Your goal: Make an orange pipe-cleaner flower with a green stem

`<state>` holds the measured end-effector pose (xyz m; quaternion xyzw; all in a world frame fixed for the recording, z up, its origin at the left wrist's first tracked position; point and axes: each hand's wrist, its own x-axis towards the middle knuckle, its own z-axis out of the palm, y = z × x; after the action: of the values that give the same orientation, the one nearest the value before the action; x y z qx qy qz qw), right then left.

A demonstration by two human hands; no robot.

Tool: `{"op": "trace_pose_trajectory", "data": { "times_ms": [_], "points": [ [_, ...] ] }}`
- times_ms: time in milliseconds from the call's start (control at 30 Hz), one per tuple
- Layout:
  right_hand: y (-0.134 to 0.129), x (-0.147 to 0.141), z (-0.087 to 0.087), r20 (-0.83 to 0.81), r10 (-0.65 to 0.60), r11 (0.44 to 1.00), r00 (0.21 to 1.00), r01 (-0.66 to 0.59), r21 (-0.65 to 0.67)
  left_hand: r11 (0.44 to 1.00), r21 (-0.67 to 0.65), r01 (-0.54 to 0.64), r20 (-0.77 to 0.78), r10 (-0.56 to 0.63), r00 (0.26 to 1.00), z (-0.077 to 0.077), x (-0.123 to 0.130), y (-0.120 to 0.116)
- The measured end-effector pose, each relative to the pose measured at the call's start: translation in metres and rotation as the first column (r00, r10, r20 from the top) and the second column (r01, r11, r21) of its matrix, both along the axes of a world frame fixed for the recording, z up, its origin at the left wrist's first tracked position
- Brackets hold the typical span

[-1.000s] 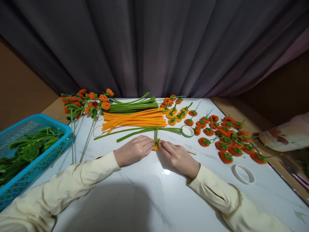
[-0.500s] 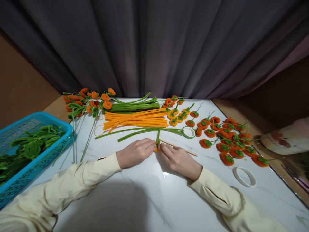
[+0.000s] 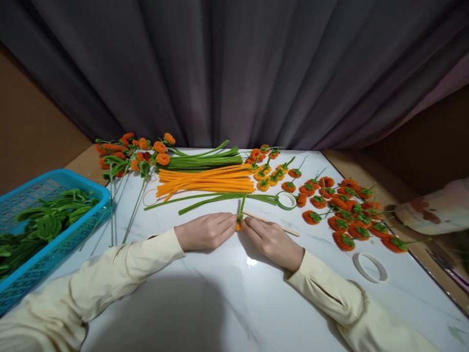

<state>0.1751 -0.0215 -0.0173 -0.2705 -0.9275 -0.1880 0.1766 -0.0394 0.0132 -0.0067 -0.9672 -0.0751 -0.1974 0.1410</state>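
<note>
A small yellow-orange pipe-cleaner flower (image 3: 239, 226) with a green stem standing up is held between my two hands at the middle of the table. My left hand (image 3: 209, 231) pinches it from the left, fingers closed. My right hand (image 3: 273, 240) pinches it from the right, its fingertips partly hiding the flower. A thin wooden stick (image 3: 291, 231) lies just behind my right hand. Close beyond my hands are loose green pipe cleaners (image 3: 208, 199) and a roll of green tape (image 3: 287, 200).
Bundles of orange pipe cleaners (image 3: 205, 181) and green pipe cleaners (image 3: 205, 160) lie farther back. Several orange flowers (image 3: 344, 225) spread at the right, near a white ring (image 3: 370, 267). Stemmed flowers (image 3: 161, 159) lie back left. A blue basket (image 3: 91, 183) of green pieces stands left.
The green stem now leans slightly more to the right, and both hands have shifted a little around the flower. The other things have not moved.
</note>
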Motion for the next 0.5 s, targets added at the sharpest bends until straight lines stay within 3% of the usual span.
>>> {"op": "trace_pose_trajectory", "data": {
  "times_ms": [233, 300, 333, 367, 400, 433, 500],
  "points": [
    [0.001, 0.002, -0.002, -0.027, 0.048, 0.999, 0.998, -0.048, 0.004, 0.983, -0.183, 0.032, 0.067, -0.02, 0.998, -0.008, -0.003, 0.005],
    [0.002, 0.003, 0.0, -0.012, 0.072, 0.996, 0.997, -0.071, 0.051, 0.942, -0.334, 0.031, 0.165, 0.026, 0.986, -0.008, -0.001, 0.004],
    [0.002, 0.004, 0.002, -0.011, 0.071, 0.994, 0.997, -0.07, 0.079, 0.897, -0.443, 0.017, 0.227, 0.094, 0.969, -0.007, 0.001, 0.003],
    [0.002, 0.004, 0.003, -0.014, 0.061, 0.993, 0.998, -0.059, 0.107, 0.819, -0.574, -0.002, 0.278, 0.197, 0.94, -0.005, 0.004, 0.001],
    [0.001, 0.005, 0.005, -0.022, 0.044, 0.99, 0.999, -0.041, 0.136, 0.7, -0.714, -0.015, 0.305, 0.33, 0.894, -0.003, 0.007, -0.001],
    [0.001, 0.005, 0.006, -0.03, 0.027, 0.986, 0.999, -0.021, 0.164, 0.531, -0.847, -0.013, 0.283, 0.472, 0.835, -0.001, 0.01, -0.004],
    [-0.001, 0.004, 0.008, -0.046, 0.007, 0.979, 0.999, 0.003, 0.205, 0.125, -0.984, 0.129, 0.179, 0.618, 0.765, 0.002, 0.016, -0.01]
  ]
}}
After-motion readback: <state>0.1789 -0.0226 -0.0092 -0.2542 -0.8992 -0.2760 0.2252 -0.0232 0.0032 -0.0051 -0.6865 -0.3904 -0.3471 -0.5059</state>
